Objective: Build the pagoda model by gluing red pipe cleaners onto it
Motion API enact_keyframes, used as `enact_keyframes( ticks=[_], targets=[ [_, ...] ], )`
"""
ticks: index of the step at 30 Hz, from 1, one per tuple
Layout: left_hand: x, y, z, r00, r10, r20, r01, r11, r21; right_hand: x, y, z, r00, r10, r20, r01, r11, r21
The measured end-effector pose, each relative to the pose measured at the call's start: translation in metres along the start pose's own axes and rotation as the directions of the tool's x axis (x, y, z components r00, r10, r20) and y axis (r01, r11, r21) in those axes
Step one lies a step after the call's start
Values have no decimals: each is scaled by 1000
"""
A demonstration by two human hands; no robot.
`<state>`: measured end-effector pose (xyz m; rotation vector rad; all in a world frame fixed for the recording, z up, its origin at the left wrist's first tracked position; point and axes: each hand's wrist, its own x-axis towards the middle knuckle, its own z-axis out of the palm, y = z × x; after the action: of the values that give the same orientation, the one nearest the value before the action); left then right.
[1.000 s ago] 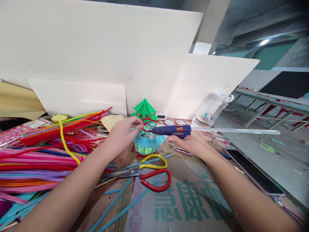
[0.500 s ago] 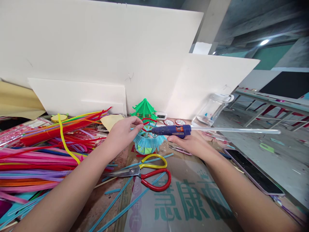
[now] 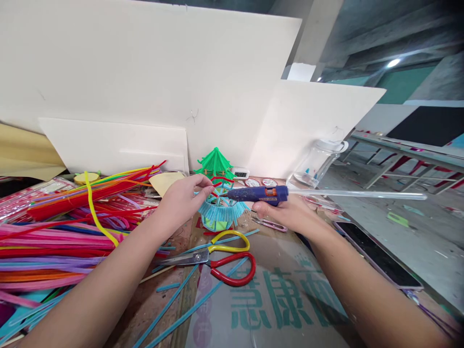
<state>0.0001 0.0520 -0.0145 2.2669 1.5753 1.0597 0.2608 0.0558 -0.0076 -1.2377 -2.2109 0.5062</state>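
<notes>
Glue gun (image 3: 259, 194) shifted slightly, pagoda (image 3: 219, 211) partly hidden

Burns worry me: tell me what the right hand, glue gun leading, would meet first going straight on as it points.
Probably the red pipe-cleaner piece just beyond the nozzle, then the left hand; depth is unclear.
</notes>
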Motion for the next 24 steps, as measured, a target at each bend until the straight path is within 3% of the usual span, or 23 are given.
enact_keyframes(
  ticks=[2,9,24],
  targets=[
    [0,0,0,1000,6,0,-6,1000,-17,0,0,-9,999,37,-17,-37,999,-19],
    [0,1,-1,1000,7,-6,-7,1000,3,1,15,-35,999,-3,33,6,993,-116],
    [-1,4,-3,1000,-2,11,1,1000,17,-1,12,-31,999,29,27,-24,984,-176]
  ],
)
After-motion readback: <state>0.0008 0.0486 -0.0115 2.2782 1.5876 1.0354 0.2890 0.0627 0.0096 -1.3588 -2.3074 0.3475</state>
